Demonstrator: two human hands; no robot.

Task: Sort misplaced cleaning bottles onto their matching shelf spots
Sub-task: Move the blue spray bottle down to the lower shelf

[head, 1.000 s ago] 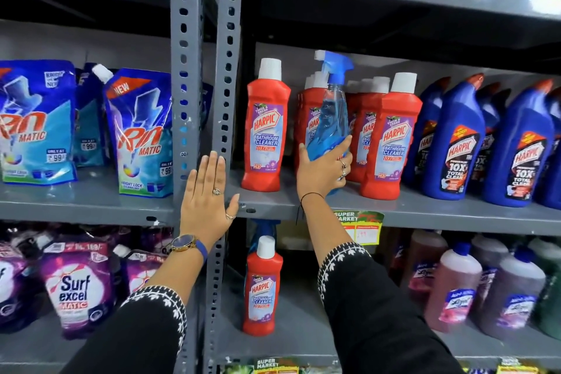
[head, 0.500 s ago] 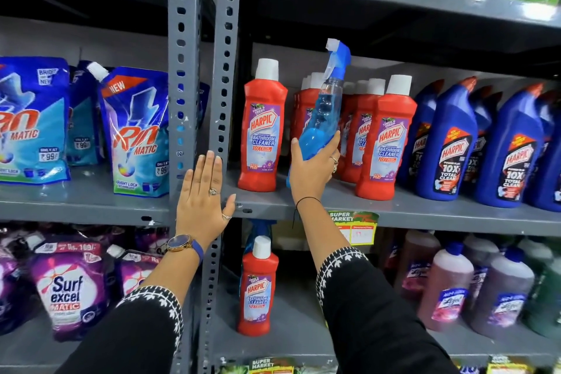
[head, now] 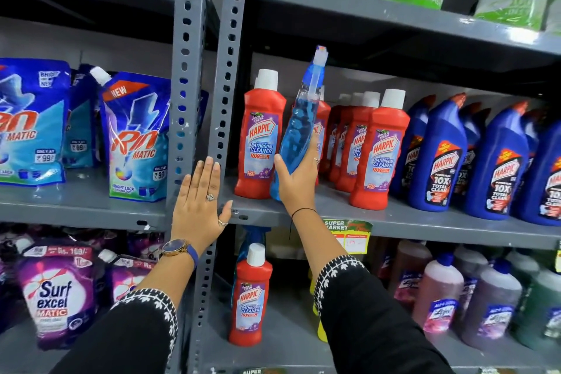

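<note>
A: We're facing the grey shelving (head: 425, 222); red bathroom-cleaner bottles (head: 376, 149) fill the middle shelf's left part, dark blue toilet-cleaner bottles (head: 437, 158) its right.

B: And our blue spray bottle (head: 299, 130) is tilted among the red ones, its base at the shelf's front edge.

A: Our right hand (head: 299, 182) is wrapped round its lower body, thumb in front, fingers behind. Our left hand (head: 198, 206) lies flat and empty on the upright post (head: 224, 85).

B: Rigid, smooth plastic, nearly full, so probably bottom-heavy and a bit slick. We'd grip low on the body, or the narrow neck, and avoid the trigger.
</note>
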